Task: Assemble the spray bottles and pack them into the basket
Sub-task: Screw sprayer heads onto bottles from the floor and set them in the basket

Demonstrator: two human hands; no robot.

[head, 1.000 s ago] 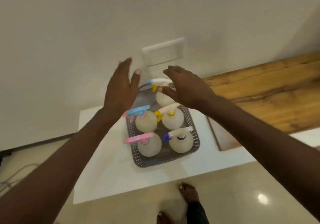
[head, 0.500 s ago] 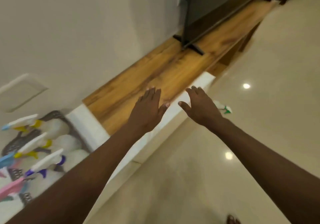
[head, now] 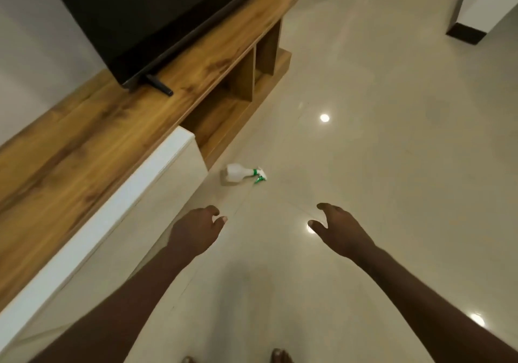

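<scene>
A white spray bottle with a green trigger head [head: 243,174] lies on its side on the glossy floor, close to the foot of the wooden cabinet. My left hand [head: 196,231] hangs in the air below and left of it, fingers loosely curled, holding nothing. My right hand [head: 337,229] is held out to the right of the left one, fingers relaxed and spread, also holding nothing. Both hands are well short of the bottle. The basket is out of view.
A long wooden cabinet [head: 92,138] with a white front runs along the left, with open shelves [head: 238,88] at its far end. A dark flat screen [head: 145,18] stands on it. Beige tiled floor [head: 392,166] fills the right. My toes [head: 280,357] show at the bottom edge.
The view has swung right, away from the basket of bottles to the floor. Both hands left the basket and now reach out low over the tiles, toward the fallen bottle.
</scene>
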